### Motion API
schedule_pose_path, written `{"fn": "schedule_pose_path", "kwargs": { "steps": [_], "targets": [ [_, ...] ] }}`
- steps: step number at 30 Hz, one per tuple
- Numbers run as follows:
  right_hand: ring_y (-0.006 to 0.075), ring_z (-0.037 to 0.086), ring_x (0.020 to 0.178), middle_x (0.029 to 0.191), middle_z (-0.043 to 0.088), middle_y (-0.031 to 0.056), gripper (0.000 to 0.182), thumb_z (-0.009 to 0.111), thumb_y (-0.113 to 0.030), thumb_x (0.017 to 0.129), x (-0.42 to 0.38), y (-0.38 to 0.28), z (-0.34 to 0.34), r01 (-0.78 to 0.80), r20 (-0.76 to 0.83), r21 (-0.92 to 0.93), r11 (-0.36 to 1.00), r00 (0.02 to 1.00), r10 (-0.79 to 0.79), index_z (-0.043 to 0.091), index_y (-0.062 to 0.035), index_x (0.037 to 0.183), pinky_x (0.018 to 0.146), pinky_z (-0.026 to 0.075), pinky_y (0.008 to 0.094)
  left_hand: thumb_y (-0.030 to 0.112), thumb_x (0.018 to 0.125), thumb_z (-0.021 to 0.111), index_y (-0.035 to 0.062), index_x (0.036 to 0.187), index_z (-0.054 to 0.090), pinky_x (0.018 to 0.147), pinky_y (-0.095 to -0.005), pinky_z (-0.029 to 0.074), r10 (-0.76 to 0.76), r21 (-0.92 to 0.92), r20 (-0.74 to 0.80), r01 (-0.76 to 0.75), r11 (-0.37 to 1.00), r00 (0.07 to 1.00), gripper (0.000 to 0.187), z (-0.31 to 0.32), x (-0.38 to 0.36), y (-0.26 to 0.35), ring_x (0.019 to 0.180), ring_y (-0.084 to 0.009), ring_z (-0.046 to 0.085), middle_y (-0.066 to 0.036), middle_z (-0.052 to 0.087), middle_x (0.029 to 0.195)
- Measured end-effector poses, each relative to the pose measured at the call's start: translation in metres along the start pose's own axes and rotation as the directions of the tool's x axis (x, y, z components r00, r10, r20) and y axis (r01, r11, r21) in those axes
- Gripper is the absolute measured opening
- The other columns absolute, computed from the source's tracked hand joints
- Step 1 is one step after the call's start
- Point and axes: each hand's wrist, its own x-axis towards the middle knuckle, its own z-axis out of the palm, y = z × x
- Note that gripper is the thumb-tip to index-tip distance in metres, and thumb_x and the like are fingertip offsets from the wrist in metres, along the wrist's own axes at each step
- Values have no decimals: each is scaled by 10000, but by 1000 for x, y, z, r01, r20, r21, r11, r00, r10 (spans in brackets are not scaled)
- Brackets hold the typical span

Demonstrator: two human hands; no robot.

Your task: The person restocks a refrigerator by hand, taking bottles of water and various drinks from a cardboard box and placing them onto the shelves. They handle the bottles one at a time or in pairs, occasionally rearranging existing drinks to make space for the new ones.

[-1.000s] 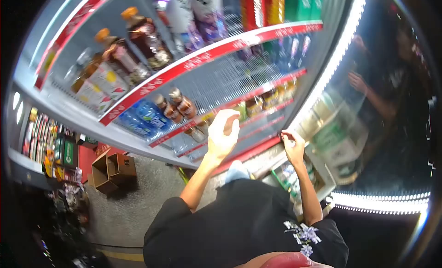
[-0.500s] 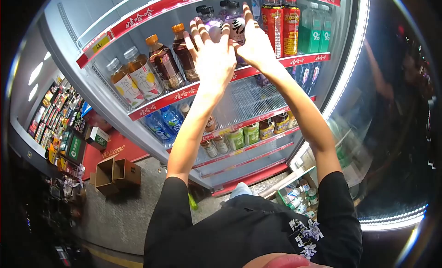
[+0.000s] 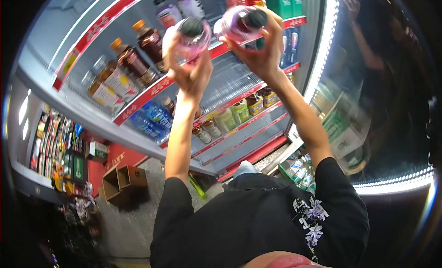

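Note:
My left hand (image 3: 189, 70) is wrapped round a pinkish-purple bottle (image 3: 195, 41) with a dark cap, held in front of the cooler's upper shelf. To its right, my right hand (image 3: 260, 51) grips a second bottle (image 3: 235, 24) of the same kind, its dark cap tilted toward me. The two bottles are apart and somewhat blurred. Behind them, two purple-labelled bottles, one at the left (image 3: 168, 13) and one at the right (image 3: 190, 4), stand on the shelf. Brown bottles with orange caps (image 3: 133, 59) stand to the left.
Green cartons (image 3: 282, 4) stand at the shelf's right end. Lower shelves hold blue bottles (image 3: 154, 118) and green packs (image 3: 240, 112). An open cardboard box (image 3: 125, 182) sits on the floor at left. The lit door edge (image 3: 322, 47) is at right, a crate of bottles (image 3: 297, 171) below it.
Both hands have come away from the shelf bottles and moved apart. Each now holds a bottle out in front of the shelf. The view has shifted.

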Motion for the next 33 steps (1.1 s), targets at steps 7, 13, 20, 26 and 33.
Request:
{"fn": "schedule_pose_path", "kwargs": {
  "steps": [7, 13, 20, 26, 33],
  "targets": [
    [201, 671, 1003, 1076, 664, 139, 943, 863, -37, 783, -98, -76, -147, -687, 157, 399, 607, 704, 693, 243, -17, 1493, 883, 568, 368, -92, 771, 805, 27, 1563, 127, 1059, -472, 482, -470, -659, 325, 553, 510, 821, 1050, -67, -7, 106, 1143, -323, 618, -242, 601, 1252],
    [171, 694, 743, 967, 698, 87, 546, 857, -122, 806, -264, -125, -280, -965, -1, 138, -224, -227, 974, 564, 7, 1247, 684, 603, 327, -66, 775, 807, 4, 1171, 560, 694, -343, 594, -176, -62, 984, 955, -290, 11, 472, -75, -125, 205, 749, -197, 688, -116, 697, 920],
    [305, 727, 855, 939, 727, 105, 298, 798, -266, 860, -444, -156, -452, -402, -63, 758, -514, -828, 557, 645, -88, 1043, 835, 606, 523, -6, 784, 805, -10, 1263, 530, 621, -336, 565, 175, 449, 893, 802, -394, -415, 552, -82, -211, 237, 675, -205, 675, -109, 661, 876],
    [328, 713, 916, 1013, 714, 140, 317, 770, -349, 887, -490, -149, -478, -353, -177, 762, -543, -920, 349, 618, -110, 1029, 870, 570, 574, -6, 784, 808, -11, 1275, 522, 620, -332, 568, 191, 494, 869, 795, -352, -456, 569, -95, -219, 238, 675, -201, 671, -109, 652, 889],
    [312, 721, 864, 989, 730, 140, 318, 734, -347, 927, -552, -102, -471, -212, -153, 877, -431, -974, 169, 635, -56, 1007, 849, 597, 517, -6, 783, 812, -12, 1290, 513, 618, -327, 572, 165, 511, 859, 790, -339, -485, 589, -102, -218, 243, 675, -196, 668, -109, 643, 904]
  ]
}}
